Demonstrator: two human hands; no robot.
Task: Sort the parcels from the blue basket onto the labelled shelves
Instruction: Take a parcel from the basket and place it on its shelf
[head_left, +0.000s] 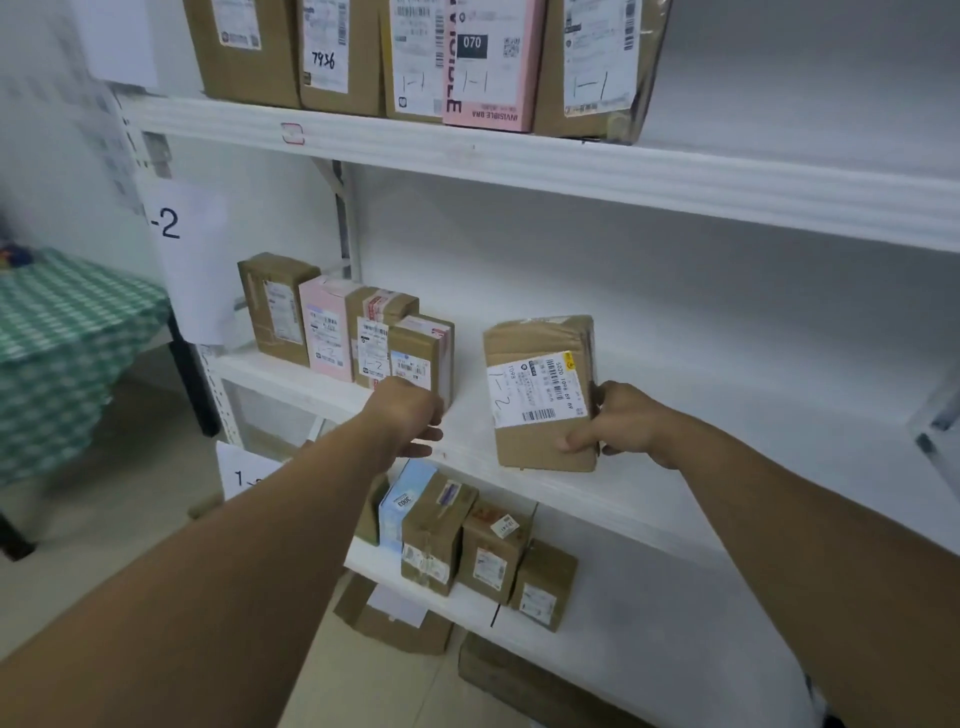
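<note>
Four parcels (322, 332) are already stood in a row at the left of the middle shelf (675, 415), beside a paper sign (182, 249) reading "-2". A fifth parcel (540, 395), hand-marked 1-2, is held upright at that shelf's front edge, to the right of the row and apart from it. It is gripped by the right hand (628, 421), thumb pressed on the front face and fingers wrapped round the right edge. The left hand (405, 410) is set against the last box of the row with its fingers curled; whether anything is gripped cannot be told. More boxes are seen on the top shelf (519, 156), marked 1-1, and on the bottom shelf (467, 603). This placement is judged nearly done, with only the release left and perhaps closing the gap. The blue basket is not in view, so the remaining count cannot be given.
</note>
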